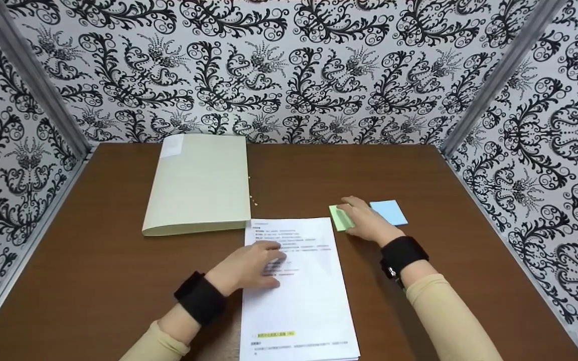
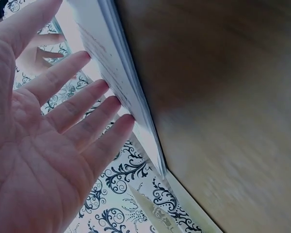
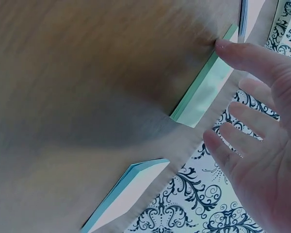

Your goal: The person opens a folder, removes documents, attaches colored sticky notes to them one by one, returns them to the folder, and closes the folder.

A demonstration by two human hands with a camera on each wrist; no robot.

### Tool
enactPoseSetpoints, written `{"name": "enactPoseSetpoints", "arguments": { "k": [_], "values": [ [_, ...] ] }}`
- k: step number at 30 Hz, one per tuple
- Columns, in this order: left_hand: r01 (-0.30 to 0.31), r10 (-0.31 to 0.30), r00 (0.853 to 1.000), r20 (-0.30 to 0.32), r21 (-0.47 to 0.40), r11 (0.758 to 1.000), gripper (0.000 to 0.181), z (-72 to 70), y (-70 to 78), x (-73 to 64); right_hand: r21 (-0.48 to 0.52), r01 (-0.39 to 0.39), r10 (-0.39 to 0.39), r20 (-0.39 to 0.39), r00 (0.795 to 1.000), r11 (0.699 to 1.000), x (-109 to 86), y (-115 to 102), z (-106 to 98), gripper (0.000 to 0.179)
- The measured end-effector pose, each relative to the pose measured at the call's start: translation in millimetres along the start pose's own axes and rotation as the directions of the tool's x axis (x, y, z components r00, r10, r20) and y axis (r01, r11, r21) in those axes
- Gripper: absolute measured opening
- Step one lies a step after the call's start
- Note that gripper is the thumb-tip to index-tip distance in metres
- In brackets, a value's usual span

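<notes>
A stack of printed white paper [image 1: 304,306], with a yellow-highlighted line low on the page, lies at the front middle of the table. My left hand [image 1: 243,264] is over its upper left part, fingers spread and fingertips at the sheet in the left wrist view. To the right is a pad of green sticky notes [image 1: 338,218], partly covered by my right hand [image 1: 368,223]. In the right wrist view the thumb [image 3: 228,48] reaches the green pad's edge, while the other fingers stay extended and apart from it. A blue sticky-note pad [image 1: 391,212] lies right of that hand.
A cream folder [image 1: 201,185] with a pale label at its top left corner lies at the back left; its near edge bulges slightly. Small crumbs [image 1: 253,199] dot the brown table [image 1: 319,175] beside it. Patterned walls [image 1: 289,70] enclose the back and sides.
</notes>
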State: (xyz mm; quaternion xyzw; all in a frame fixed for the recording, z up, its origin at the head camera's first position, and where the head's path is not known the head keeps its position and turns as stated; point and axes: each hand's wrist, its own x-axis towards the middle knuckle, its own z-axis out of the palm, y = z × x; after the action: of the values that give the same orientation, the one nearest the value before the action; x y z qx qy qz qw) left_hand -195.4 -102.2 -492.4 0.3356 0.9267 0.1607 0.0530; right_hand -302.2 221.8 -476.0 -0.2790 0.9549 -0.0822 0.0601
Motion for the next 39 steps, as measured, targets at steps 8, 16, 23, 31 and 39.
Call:
{"name": "enactPoseSetpoints", "arguments": {
  "k": [8, 16, 23, 31, 39],
  "values": [
    [0.01, -0.01, 1.0, 0.007, -0.022, 1.0, 0.056, -1.0, 2.0, 0.1, -0.069, -0.007, 0.012, 0.075, 0.997, 0.998, 2.0, -3, 1, 0.046],
    [0.024, -0.023, 1.0, 0.009, -0.025, 0.999, 0.057, -0.3, 1.0, 1.7, -0.174, 0.028, -0.028, 0.0, 1.0, 0.984, 2.1, -3, 8, 0.025],
    [0.028, -0.027, 1.0, 0.013, -0.031, 0.999, 0.057, 0.7, 0.4, 1.0, -0.215, 0.056, -0.081, -0.11, 0.991, 0.975, 0.9, -1, 12, 0.016],
    [0.019, -0.019, 1.0, 0.004, -0.036, 0.999, 0.055, 0.8, 0.1, 0.0, -0.32, 0.062, -0.159, -0.285, 0.945, 0.945, -2.4, 6, 13, 0.006],
    [0.026, -0.027, 1.0, -0.011, -0.066, 0.998, 0.048, 1.9, -1.0, 2.5, -0.24, 0.003, -0.111, -0.438, 0.892, 0.971, -1.8, 11, 11, 0.013]
  ]
}}
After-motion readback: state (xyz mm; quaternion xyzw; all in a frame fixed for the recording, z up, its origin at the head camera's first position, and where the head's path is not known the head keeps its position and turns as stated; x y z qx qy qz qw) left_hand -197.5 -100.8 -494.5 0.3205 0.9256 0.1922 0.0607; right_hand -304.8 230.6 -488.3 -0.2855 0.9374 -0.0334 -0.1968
